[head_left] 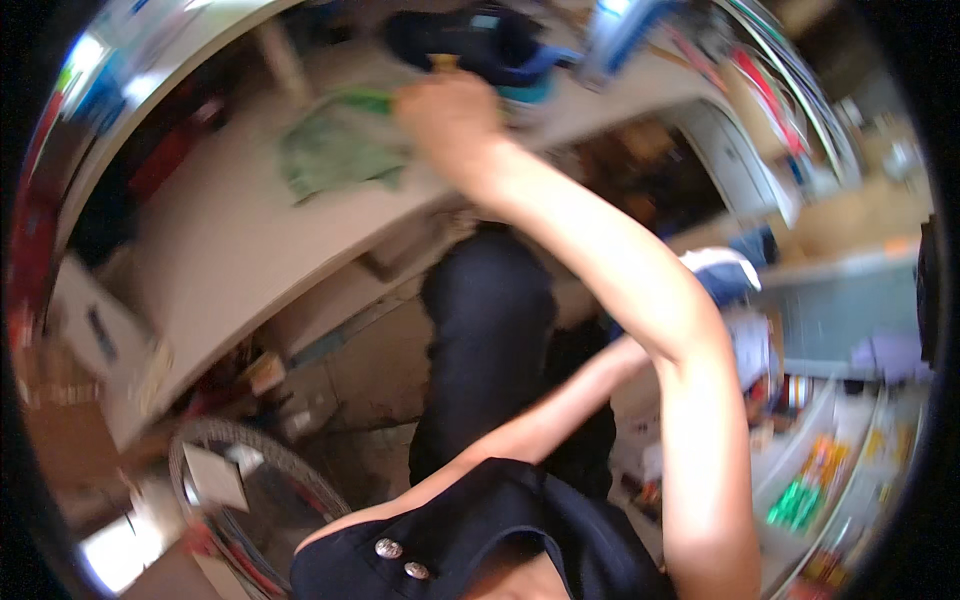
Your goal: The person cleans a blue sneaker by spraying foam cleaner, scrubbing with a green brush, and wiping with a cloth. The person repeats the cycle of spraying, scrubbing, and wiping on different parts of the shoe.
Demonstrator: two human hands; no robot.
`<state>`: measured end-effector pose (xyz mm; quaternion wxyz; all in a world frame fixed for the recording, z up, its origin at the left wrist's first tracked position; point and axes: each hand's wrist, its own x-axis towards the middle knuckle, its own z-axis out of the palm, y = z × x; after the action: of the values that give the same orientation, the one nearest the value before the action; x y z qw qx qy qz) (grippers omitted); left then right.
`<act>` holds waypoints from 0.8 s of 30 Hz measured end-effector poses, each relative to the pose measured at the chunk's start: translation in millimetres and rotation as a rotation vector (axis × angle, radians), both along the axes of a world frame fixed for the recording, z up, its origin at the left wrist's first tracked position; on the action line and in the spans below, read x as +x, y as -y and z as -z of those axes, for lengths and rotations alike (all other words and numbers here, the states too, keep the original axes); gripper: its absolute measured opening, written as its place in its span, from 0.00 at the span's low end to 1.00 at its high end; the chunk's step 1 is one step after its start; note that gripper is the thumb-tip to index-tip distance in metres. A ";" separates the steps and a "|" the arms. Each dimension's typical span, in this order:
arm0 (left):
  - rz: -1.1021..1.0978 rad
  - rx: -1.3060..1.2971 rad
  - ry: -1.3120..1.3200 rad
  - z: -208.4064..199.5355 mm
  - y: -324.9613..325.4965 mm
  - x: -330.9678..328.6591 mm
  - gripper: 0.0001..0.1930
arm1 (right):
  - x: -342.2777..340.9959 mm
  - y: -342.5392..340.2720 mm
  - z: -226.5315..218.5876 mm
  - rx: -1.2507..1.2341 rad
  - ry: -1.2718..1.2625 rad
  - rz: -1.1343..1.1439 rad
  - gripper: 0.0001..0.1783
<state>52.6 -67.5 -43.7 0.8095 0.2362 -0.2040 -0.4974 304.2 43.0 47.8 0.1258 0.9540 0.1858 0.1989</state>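
Green cloth (340, 155) lies at the upper middle of the frame, a bit to the left, by the fingers of the right hand (450, 120). Those fingers look bent in, but they are so blurry that I cannot tell if they pinch the cloth or only sit next to its bright green edge. The cloth looks thin, soft and light, so I think it would flop and fold easily and would not break. A good place to hold it may be that bright edge, or a loose corner on its left side.

Just above the hand is a small yellow bit (443, 62), and by it a dark, cap-like thing (500, 45) at the top of the frame. All of these are on or over the pale table (225, 235). The left forearm (560, 408) goes across to the right, but the left hand is hidden behind the right arm (620, 255), so I cannot tell what its fingers do. Near there, right of the middle, is a white and blue thing (722, 275). A wheel (215, 432) is at the lower left
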 end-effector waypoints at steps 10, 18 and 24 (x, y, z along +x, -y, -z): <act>-0.215 0.163 -0.127 9.2 9.8 2.1 0.15 | -279.9 150.6 -54.1 0.939 0.256 0.279 0.21; -0.233 0.248 0.066 12.0 13.9 -16.7 0.11 | -399.3 234.0 9.5 0.885 0.342 0.876 0.21; -0.386 0.472 0.422 -1.9 4.9 -26.8 0.11 | -391.0 206.4 -11.3 0.672 0.299 0.939 0.22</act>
<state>25.8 -72.3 -41.8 0.7518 0.5477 -0.1977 -0.3095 -86.8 -163.4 59.0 -0.0836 0.8833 -0.3487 0.3021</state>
